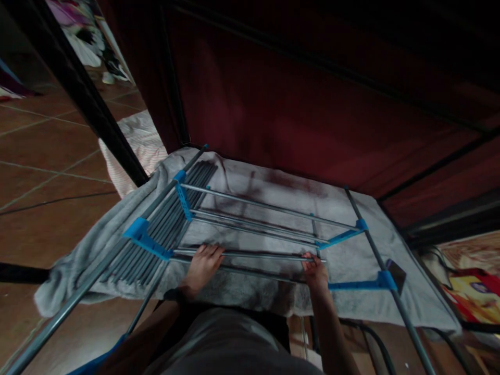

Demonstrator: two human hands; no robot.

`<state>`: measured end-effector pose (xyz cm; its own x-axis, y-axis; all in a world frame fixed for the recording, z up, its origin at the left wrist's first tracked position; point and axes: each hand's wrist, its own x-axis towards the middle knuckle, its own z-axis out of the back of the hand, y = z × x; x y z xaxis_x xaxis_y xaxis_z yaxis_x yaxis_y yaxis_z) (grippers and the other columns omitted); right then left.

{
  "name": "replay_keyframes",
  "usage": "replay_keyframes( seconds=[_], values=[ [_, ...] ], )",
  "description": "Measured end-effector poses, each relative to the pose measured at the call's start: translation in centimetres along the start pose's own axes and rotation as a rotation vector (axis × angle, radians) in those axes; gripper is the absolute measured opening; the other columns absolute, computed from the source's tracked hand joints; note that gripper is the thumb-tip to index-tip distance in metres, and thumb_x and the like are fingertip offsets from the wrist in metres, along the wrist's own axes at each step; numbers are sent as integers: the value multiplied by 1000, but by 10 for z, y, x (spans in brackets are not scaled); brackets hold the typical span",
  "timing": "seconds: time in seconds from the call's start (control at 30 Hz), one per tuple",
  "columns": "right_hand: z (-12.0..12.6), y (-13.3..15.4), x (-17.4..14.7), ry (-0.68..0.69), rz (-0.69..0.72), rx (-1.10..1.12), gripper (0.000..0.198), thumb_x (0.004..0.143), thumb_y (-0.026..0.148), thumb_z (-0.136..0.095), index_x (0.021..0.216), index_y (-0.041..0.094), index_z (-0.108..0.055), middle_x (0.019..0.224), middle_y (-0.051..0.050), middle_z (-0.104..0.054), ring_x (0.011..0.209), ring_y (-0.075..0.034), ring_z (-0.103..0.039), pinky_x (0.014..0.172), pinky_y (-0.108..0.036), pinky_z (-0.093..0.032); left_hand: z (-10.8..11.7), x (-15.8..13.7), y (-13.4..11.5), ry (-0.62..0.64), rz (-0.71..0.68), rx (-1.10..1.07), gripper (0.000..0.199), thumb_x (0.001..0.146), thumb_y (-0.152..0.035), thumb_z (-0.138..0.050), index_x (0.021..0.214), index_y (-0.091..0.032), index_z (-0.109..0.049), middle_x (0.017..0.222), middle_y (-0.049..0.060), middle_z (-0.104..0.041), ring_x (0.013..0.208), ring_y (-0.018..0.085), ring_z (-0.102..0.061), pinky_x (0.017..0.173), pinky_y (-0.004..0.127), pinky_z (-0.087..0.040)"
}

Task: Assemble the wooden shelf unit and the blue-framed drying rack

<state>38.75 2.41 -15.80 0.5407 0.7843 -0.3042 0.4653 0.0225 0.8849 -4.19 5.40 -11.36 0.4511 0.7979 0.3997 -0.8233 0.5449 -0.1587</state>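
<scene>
A grey metal tube (258, 255) lies crosswise between my hands. My left hand (205, 264) wraps over it near its left end, and my right hand (313, 269) grips it near its right end. Around it stands a rack frame of long metal poles (377, 250) joined by blue plastic brackets (146, 238). Another blue bracket (353, 282) sits just right of my right hand. Crossbars (265, 207) span the frame farther back. Left of my left hand, a row of several loose tubes (156, 234) lies side by side on a grey blanket (250, 177).
A dark red panel (273, 104) rises behind the blanket. A black post (86, 99) slants at the left, over the tiled floor (47, 140). A dark flat object (397, 275) lies by the right pole. Colourful cloth (474, 294) shows at far right.
</scene>
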Motion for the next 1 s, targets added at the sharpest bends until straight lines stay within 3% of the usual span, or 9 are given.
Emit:
replay_keyframes(
  seconds=[0.17, 0.27, 0.37, 0.5, 0.67, 0.8, 1.0],
  values=[
    [-2, -2, -12, -62, -12, -15, 15, 82, 38, -66, 86, 24, -61, 82, -2, -73, 84, -18, -74, 85, -37, -61, -10, -3, 10, -48, -77, 47, 25, 101, -30, -51, 101, -18, -72, 93, 8, -77, 86, 25, -71, 85, 40, -48],
    [-1, 3, -26, -55, 76, -172, 30, 84, 47, -65, 98, 21, -65, 90, -6, -75, 86, -21, -74, 83, -40, -60, -12, 0, 15, -69, -97, 62, 24, 100, -31, -52, 101, -17, -72, 92, 9, -77, 84, 25, -72, 83, 39, -50],
    [3, 9, -44, -66, 272, -519, 36, 88, 53, -60, 102, 21, -67, 93, -7, -75, 86, -21, -71, 80, -35, -56, -13, 1, 18, -110, -166, 73, 21, 99, -28, -54, 101, -17, -71, 92, 9, -78, 82, 24, -73, 80, 38, -53],
    [9, 4, -64, 52, 546, -1119, 33, 98, 44, -46, 84, 23, -67, 80, -6, -72, 77, -20, -66, 76, -31, -47, -12, 5, 21, -126, -262, 73, 19, 99, -27, -54, 100, -18, -71, 90, 7, -79, 79, 22, -74, 77, 36, -54],
    [4, -5, -67, 106, 736, -1538, 40, 102, 33, -40, 69, 24, -61, 64, -4, -65, 63, -19, -60, 70, -30, -41, -8, 13, 21, -160, -320, 86, 18, 99, -25, -54, 98, -17, -70, 84, 6, -78, 73, 21, -73, 74, 35, -54],
    [-3, 1, -58, 81, 745, -1657, 44, 104, 31, -39, 67, 23, -60, 62, -3, -65, 61, -17, -60, 66, -29, -37, -7, 21, 22, -162, -373, 93, 13, 98, -22, -57, 100, -17, -69, 87, 6, -78, 75, 21, -73, 74, 34, -53],
    [-6, 1, -51, 67, 669, -1586, 40, 103, 29, -43, 67, 23, -60, 62, -4, -65, 60, -16, -59, 66, -28, -36, -10, 27, 26, -124, -379, 63, 17, 99, -24, -55, 101, -16, -70, 89, 6, -78, 76, 21, -73, 76, 35, -53]
  ],
)
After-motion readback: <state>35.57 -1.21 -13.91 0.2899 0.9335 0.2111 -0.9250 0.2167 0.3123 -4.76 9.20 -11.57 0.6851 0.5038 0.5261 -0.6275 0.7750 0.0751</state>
